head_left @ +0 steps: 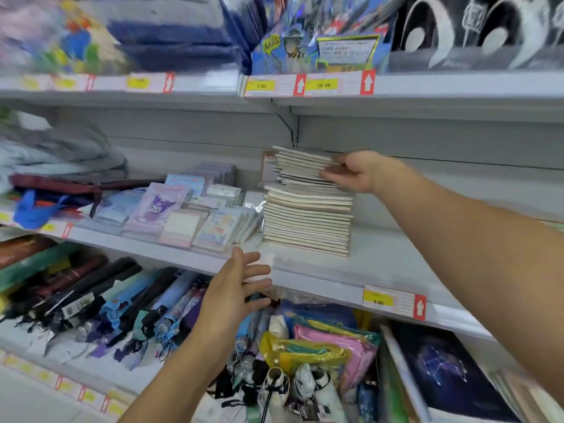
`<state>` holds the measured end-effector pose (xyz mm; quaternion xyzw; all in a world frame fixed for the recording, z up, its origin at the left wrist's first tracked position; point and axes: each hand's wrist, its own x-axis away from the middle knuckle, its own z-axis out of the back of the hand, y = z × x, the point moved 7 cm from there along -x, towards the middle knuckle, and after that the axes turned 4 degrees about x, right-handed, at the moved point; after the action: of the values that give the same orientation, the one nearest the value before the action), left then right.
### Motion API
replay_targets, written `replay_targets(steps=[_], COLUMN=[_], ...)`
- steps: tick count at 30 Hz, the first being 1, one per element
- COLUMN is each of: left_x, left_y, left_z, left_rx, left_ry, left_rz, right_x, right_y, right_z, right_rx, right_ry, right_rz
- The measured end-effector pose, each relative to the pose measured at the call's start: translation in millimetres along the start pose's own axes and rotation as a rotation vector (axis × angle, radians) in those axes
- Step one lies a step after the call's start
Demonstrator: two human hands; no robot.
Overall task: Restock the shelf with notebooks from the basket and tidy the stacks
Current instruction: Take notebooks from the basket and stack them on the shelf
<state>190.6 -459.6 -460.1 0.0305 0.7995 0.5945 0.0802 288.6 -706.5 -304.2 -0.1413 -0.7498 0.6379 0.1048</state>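
Grey metal shop shelving fills the frame. On the middle shelf, centre of frame, stands a tall stack of notebooks, its upper part skewed. The right hand grips that upper batch, fingers curled onto the edges. The left hand hovers at the shelf's front lip, lower centre, fingers apart, holding nothing. Character notepads lie just left of the stack. Folded umbrellas crowd the lower shelf; a price tag sits lower right.
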Motion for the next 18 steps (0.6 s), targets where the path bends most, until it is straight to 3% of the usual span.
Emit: replay_targets(steps=[4, 7, 8, 10, 12, 15, 18], left_x=[-1, -1, 1, 14, 31, 50, 46], left_y=[-10, -28, -38, -69, -100, -130, -138], left_z=[2, 4, 2, -4, -8, -16, -21], left_rx=[-0.147, -0.554, -0.763, -1.218, -1.53, -1.59, -1.486], left_ry=[0.007, -0.134, -0.253, -0.535, -0.778, -0.977, -0.958], left_rz=[0.077, 0.07, 0.048, 0.036, 0.072, 0.183, 0.214], right_x=[48, 131, 151, 191, 226, 265, 279], right_y=[35, 163, 226, 370, 470, 532, 550], right_z=[33, 35, 32, 44, 88, 123, 125], right_rx=[0.178, 0.336, 0.504, 0.926, 1.202, 1.196, 1.015], right_ry=[0.271, 0.156, 0.028, -0.286, -0.339, -0.274, -0.151], right_rz=[0.35, 0.469, 0.381, 0.015, -0.302, -0.4, -0.357])
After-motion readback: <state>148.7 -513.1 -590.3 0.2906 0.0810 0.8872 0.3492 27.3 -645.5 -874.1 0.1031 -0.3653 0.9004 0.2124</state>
